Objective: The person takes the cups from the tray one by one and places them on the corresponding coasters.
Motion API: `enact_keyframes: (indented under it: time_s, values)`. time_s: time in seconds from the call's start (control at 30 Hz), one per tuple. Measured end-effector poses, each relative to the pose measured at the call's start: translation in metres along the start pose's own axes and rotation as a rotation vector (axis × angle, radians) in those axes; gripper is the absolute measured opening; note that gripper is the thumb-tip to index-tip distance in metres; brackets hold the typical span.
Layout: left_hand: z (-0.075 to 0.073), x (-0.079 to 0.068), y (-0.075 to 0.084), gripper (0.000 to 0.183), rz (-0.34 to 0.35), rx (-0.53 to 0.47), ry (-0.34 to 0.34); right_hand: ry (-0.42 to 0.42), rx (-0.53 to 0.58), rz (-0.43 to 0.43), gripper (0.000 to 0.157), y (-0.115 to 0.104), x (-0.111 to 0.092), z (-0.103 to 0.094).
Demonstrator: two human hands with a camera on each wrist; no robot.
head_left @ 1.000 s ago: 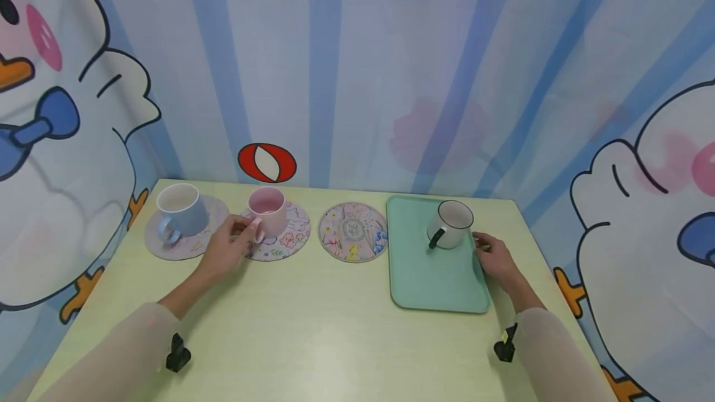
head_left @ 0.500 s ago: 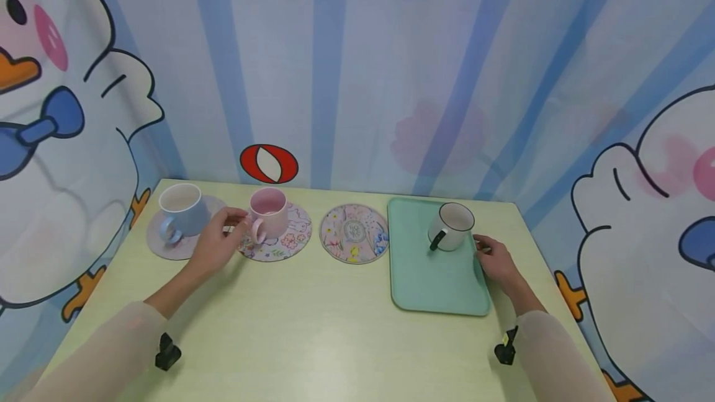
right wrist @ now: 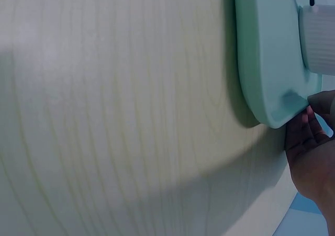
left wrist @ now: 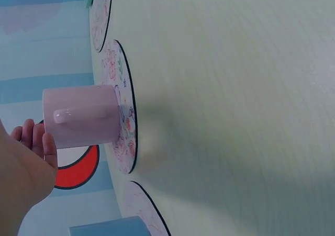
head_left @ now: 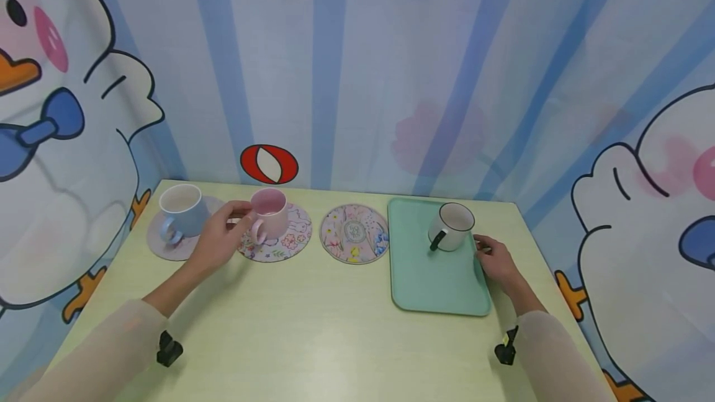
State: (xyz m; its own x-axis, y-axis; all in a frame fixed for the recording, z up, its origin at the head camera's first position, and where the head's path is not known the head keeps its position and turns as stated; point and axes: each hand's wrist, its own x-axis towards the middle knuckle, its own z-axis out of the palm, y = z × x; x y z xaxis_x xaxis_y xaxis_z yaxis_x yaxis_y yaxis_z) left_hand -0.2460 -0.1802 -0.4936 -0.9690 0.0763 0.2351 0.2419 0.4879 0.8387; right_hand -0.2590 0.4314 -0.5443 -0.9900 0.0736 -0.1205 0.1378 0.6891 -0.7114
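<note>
A pink mug stands upright on a round floral coaster, its handle toward the front left. Close to the mug's left side is my left hand, its fingertips right at the rim; in the left wrist view the fingers are fairly straight and not wrapped round the mug. My right hand pinches the right edge of a mint-green tray, thumb on top and fingers below, as the right wrist view shows. On that tray stands a white mug with a black handle and dark rim.
At the far left a light-blue mug rests on a pinkish coaster. Another floral coaster lies between the pink mug and the tray. A striped cartoon curtain hangs behind the pale table.
My left hand has come off the pink mug's handle, drawn back to the left, then shifted slightly toward the rim. The right hand and the tray look unmoved.
</note>
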Motion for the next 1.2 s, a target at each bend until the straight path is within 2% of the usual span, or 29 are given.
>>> enact_keyframes:
  time_s: [0.23,0.53,0.8,1.2]
  values:
    - [0.002,0.000,0.014,0.050,0.025,-0.021,-0.026,-0.002,0.007,-0.008,0.050,0.000,0.000,-0.001]
    - [0.011,-0.002,0.031,0.048,0.048,-0.087,-0.073,0.009,0.017,-0.005,0.051,0.003,0.002,-0.002]
    - [0.027,0.006,0.043,0.043,0.058,-0.161,-0.130,-0.010,0.016,0.023,0.051,0.003,0.003,-0.004]
    - [0.051,0.017,0.056,0.046,0.096,-0.199,-0.171,-0.007,0.012,0.022,0.050,0.004,0.004,-0.002]
